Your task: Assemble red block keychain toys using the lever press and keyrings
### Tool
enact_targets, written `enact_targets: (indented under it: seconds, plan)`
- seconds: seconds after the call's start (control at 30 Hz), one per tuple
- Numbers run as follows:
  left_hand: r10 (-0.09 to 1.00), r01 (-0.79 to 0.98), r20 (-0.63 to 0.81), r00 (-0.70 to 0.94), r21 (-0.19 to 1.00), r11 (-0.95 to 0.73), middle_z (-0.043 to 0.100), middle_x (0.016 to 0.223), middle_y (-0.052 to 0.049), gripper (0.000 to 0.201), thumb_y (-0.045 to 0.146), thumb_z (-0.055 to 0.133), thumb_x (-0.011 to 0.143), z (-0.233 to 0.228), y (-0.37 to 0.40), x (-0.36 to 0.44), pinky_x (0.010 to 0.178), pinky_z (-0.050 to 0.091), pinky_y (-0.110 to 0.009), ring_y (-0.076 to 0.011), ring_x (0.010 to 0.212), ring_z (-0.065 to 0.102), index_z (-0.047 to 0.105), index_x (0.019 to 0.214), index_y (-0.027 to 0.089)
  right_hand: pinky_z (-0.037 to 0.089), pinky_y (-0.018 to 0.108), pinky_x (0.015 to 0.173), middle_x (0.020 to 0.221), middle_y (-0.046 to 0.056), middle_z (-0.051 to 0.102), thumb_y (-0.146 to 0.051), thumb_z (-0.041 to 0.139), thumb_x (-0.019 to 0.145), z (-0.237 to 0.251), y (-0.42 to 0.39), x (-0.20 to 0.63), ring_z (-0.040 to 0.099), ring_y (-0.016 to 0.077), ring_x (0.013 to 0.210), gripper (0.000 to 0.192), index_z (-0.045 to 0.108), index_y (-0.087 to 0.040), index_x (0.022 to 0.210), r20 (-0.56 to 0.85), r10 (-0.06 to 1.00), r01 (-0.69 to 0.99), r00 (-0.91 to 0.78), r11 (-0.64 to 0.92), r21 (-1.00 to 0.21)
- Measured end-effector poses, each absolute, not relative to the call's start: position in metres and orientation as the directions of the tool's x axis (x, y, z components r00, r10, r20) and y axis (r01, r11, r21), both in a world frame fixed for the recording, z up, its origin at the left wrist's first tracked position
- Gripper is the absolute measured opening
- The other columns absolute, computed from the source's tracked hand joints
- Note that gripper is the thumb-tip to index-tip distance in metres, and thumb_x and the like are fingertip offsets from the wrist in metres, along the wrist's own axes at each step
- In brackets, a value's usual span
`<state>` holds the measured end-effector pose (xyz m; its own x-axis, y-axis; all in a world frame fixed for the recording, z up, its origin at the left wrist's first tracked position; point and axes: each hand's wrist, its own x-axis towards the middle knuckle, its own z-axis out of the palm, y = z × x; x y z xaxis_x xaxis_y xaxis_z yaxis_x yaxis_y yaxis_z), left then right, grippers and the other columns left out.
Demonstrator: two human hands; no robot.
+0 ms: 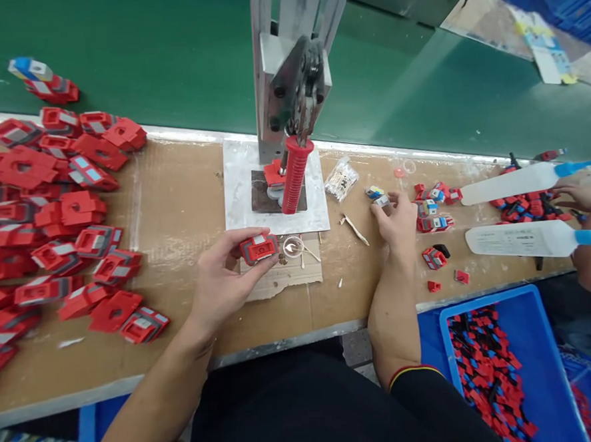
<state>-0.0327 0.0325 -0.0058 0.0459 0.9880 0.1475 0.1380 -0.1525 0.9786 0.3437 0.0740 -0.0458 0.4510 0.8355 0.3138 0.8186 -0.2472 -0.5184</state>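
Thumb and fingers of the left hand point(223, 269) clamp a red, boxy plastic body point(260, 250) between them; a small grey-and-white plastic piece point(382, 201) lies at the right hand's fingertips point(377, 210), whether pinched I cannot tell.

On the bench point(173, 182), toy bodies point(49, 216) are heaped left of the press point(304, 74), bagged swabs point(341, 178) are laid just right of it, and bottles point(513, 181) are set farther right, behind a bin point(538, 346).
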Motion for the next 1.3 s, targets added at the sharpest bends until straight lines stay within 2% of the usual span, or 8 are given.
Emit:
enact_targets:
  seconds: [0.1, 0.23, 0.4, 0.63, 0.83, 1.1, 1.2, 1.3]
  plan:
    - [0.988, 0.08, 0.147, 0.043, 0.985, -0.15, 0.083, 0.112, -0.006, 0.036, 0.029, 0.09, 0.081, -0.005, 0.032, -0.032, 0.087, 0.069, -0.032, -0.0192, 0.092, 0.082, 0.074, 0.113, 0.022, 0.055, 0.044, 0.088, 0.095, 0.005, 0.071, -0.037, 0.082, 0.07, -0.044, 0.074, 0.338, 0.063, 0.0229, 0.088, 0.037, 0.065, -0.022, 0.1, 0.318, 0.816, 0.712, 0.483, -0.155, -0.684]
    - [0.991, -0.022, 0.116, 0.073, 0.993, -0.114, 0.083, 0.116, -0.009, 0.041, 0.032, 0.092, 0.08, -0.005, 0.031, -0.029, 0.085, 0.071, -0.033, -0.0199, 0.091, 0.083, 0.073, 0.114, 0.021, 0.056, 0.03, 0.075, 0.097, -0.001, 0.066, -0.03, 0.086, 0.073, -0.019, 0.061, 0.312, 0.069, 0.0165, 0.086, 0.039, 0.06, -0.026, 0.103, 0.337, 0.825, 0.429, 0.454, 0.129, -0.894]
    - [0.989, -0.096, 0.071, 0.13, 0.994, -0.058, 0.083, 0.109, -0.01, 0.04, 0.032, 0.092, 0.08, 0.0, 0.028, -0.023, 0.08, 0.071, -0.031, -0.021, 0.091, 0.083, 0.073, 0.113, 0.02, 0.058, 0.032, 0.075, 0.105, 0.003, 0.066, -0.03, 0.088, 0.076, 0.004, 0.046, 0.258, 0.068, 0.0182, 0.091, 0.036, 0.071, -0.03, 0.107, 0.431, 0.872, 0.295, 0.231, 0.359, -0.885]
    - [0.985, -0.147, 0.04, 0.167, 0.989, -0.016, 0.083, 0.111, -0.011, 0.041, 0.034, 0.091, 0.08, -0.005, 0.027, -0.019, 0.085, 0.069, -0.031, -0.021, 0.096, 0.082, 0.072, 0.112, 0.018, 0.063, 0.029, 0.063, 0.113, 0.007, 0.063, -0.03, 0.081, 0.089, 0.017, 0.025, 0.208, 0.072, 0.0215, 0.102, 0.042, 0.073, -0.034, 0.129, 0.379, 0.913, 0.01, -0.151, 0.385, -0.923]
    - [0.988, -0.109, 0.011, 0.157, 0.994, 0.006, 0.083, 0.103, -0.007, 0.04, 0.035, 0.09, 0.081, -0.007, 0.025, -0.018, 0.084, 0.069, -0.03, -0.0202, 0.093, 0.082, 0.071, 0.113, 0.02, 0.066, 0.029, 0.069, 0.112, 0.006, 0.062, -0.019, 0.083, 0.084, 0.015, 0.017, 0.193, 0.07, 0.0179, 0.093, 0.051, 0.072, -0.032, 0.133, 0.395, 0.899, 0.14, -0.187, 0.422, -0.896]
    - [0.984, 0.062, 0.113, 0.141, 0.991, -0.122, 0.082, 0.109, -0.008, 0.032, 0.024, 0.081, 0.083, -0.003, 0.024, -0.019, 0.084, 0.067, -0.03, -0.0204, 0.096, 0.08, 0.076, 0.114, 0.02, 0.066, 0.03, 0.07, 0.116, 0.007, 0.069, -0.011, 0.076, 0.084, 0.009, 0.018, 0.179, 0.072, 0.0198, 0.096, 0.049, 0.072, -0.032, 0.128, 0.438, 0.875, 0.264, -0.206, 0.481, -0.836]
    - [0.968, 0.065, 0.153, 0.201, 0.983, -0.169, 0.079, 0.117, -0.011, 0.035, 0.02, 0.079, 0.08, 0.003, 0.027, -0.026, 0.084, 0.065, -0.031, -0.0237, 0.106, 0.077, 0.076, 0.115, 0.021, 0.066, 0.031, 0.071, 0.119, 0.008, 0.073, -0.009, 0.075, 0.085, 0.01, 0.018, 0.181, 0.074, 0.0215, 0.102, 0.053, 0.07, -0.033, 0.132, 0.453, 0.854, 0.245, -0.255, 0.51, -0.825]
    - [0.932, -0.063, 0.065, 0.356, 0.997, -0.045, 0.077, 0.112, -0.01, 0.046, 0.024, 0.079, 0.08, 0.006, 0.029, -0.035, 0.075, 0.062, -0.029, -0.021, 0.091, 0.076, 0.066, 0.124, 0.023, 0.066, 0.031, 0.071, 0.118, 0.008, 0.077, -0.012, 0.078, 0.087, 0.011, 0.017, 0.181, 0.076, 0.0208, 0.1, 0.055, 0.066, -0.032, 0.137, 0.456, 0.845, 0.135, -0.279, 0.504, -0.853]
